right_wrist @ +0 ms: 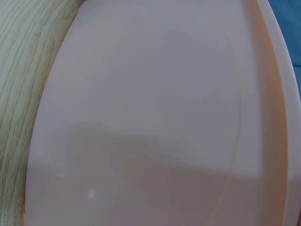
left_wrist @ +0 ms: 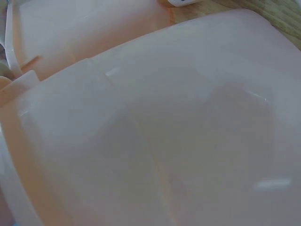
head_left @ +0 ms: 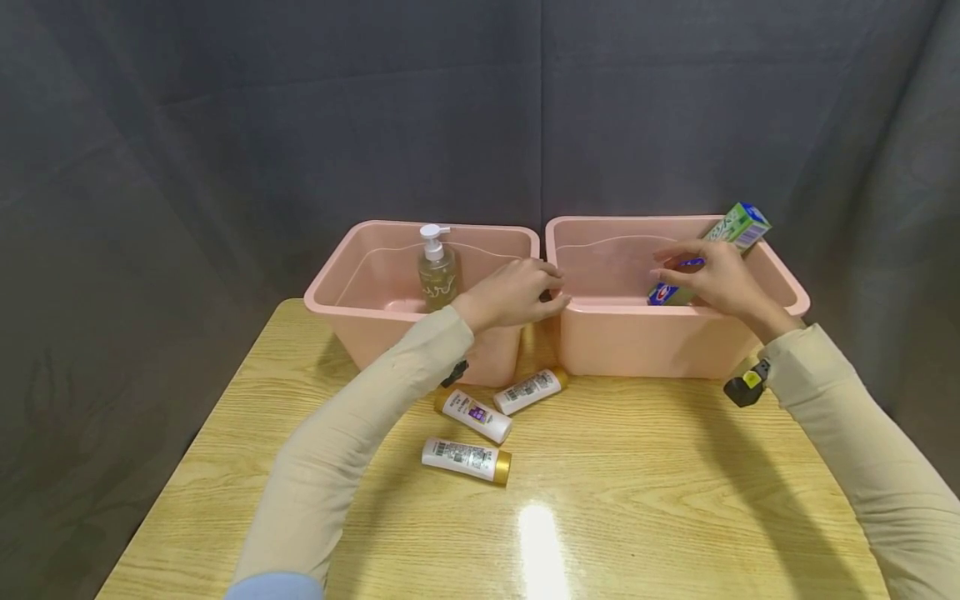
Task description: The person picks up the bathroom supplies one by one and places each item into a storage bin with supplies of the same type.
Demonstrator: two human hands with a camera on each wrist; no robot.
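My left hand (head_left: 516, 292) is over the neighbouring rims of the two pink bins, fingers and thumb apart with nothing seen between them. My right hand (head_left: 716, 275) reaches over the front rim of the right pink bin (head_left: 637, 342), its thumb and fingers spread. Behind that hand a green and blue toothpaste box (head_left: 742, 225) leans inside the bin, its top above the rim; the hand hides its middle. In the left pink bin (head_left: 382, 333) stands a pump bottle (head_left: 437, 275) with a white pump. Both wrist views are mostly filled by pink bin wall (left_wrist: 197, 132); neither shows fingers.
Three white tubes with gold caps lie before the bins: one tube (head_left: 528, 392) close to them, another tube (head_left: 476, 415) just left of it, and a third tube (head_left: 461, 458) nearer me. They rest on a wooden table (head_left: 600, 500). A dark curtain (head_left: 375, 108) hangs behind.
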